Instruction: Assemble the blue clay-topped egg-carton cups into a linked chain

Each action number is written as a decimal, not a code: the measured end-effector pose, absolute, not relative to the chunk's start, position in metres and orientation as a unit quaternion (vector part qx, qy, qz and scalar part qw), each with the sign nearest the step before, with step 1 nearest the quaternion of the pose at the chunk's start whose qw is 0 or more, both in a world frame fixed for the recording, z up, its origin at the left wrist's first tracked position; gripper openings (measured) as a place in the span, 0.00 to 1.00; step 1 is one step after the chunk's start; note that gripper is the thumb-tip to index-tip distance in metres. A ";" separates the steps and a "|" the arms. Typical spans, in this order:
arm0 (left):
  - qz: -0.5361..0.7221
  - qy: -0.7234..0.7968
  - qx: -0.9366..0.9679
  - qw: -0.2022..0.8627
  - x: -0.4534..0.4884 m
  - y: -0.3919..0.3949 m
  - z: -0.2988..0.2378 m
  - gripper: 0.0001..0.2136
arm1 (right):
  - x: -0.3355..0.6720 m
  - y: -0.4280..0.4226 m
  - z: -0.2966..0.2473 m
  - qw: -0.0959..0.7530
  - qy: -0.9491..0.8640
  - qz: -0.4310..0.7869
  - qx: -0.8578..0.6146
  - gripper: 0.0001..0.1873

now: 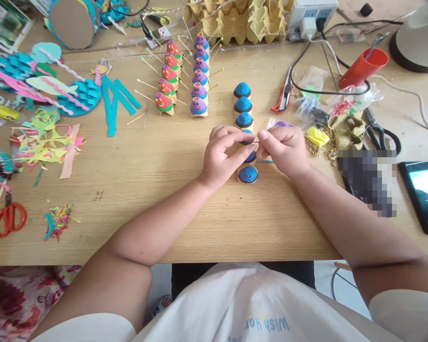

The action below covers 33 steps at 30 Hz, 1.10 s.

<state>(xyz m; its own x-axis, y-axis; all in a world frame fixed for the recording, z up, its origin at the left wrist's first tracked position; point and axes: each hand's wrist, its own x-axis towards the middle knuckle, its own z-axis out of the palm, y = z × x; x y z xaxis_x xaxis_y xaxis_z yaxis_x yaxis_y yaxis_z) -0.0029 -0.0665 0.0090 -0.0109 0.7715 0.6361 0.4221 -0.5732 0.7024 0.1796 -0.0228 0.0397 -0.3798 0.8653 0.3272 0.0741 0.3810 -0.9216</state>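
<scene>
A row of egg-carton cups topped with blue modelling clay (248,175) runs away from me down the middle of the table. The nearest one has small purple marks on its front. Over the row, my left hand (219,154) curls its thumb and index finger towards a thin, dark purple strand (257,141). My right hand (287,149) pinches the same strand from the right. The hands hide parts of the middle cups. A thin blue stick (265,161) lies under my right hand, and purple clay (282,124) shows just behind it.
Red-topped (166,102) and purple-topped egg-carton caterpillars (199,105) stand behind to the left. A red utility knife (283,95), black scissors (380,133) and a phone (423,194) lie right. Paper scraps (46,142) and orange scissors (9,218) lie left. A red cup (364,66) holds tools.
</scene>
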 end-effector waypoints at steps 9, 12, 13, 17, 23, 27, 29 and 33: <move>0.573 0.433 0.680 0.146 -0.002 -0.066 0.010 0.09 | 0.180 -0.019 0.032 0.428 -0.709 0.468 -0.310 0.37; 0.596 0.442 0.651 0.160 -0.002 -0.065 0.008 0.10 | 0.179 -0.017 0.032 0.447 -0.690 0.484 -0.300 0.35; 0.604 0.443 0.642 0.164 -0.002 -0.064 0.007 0.09 | 0.178 -0.017 0.032 0.448 -0.683 0.494 -0.297 0.33; 0.608 0.452 0.628 0.178 -0.003 -0.064 0.006 0.10 | 0.176 -0.018 0.032 0.442 -0.651 0.541 -0.297 0.25; 0.583 0.468 0.640 0.178 -0.003 -0.066 0.009 0.14 | 0.174 -0.017 0.030 0.442 -0.627 0.564 -0.304 0.24; 0.589 0.462 0.635 0.191 -0.002 -0.067 0.010 0.14 | 0.175 -0.015 0.029 0.446 -0.628 0.559 -0.307 0.25; 0.583 0.464 0.639 0.191 -0.002 -0.067 0.010 0.14 | 0.176 -0.015 0.029 0.448 -0.628 0.559 -0.305 0.25; 0.572 0.455 0.657 0.183 -0.003 -0.067 0.010 0.13 | 0.177 -0.015 0.027 0.456 -0.629 0.557 -0.293 0.25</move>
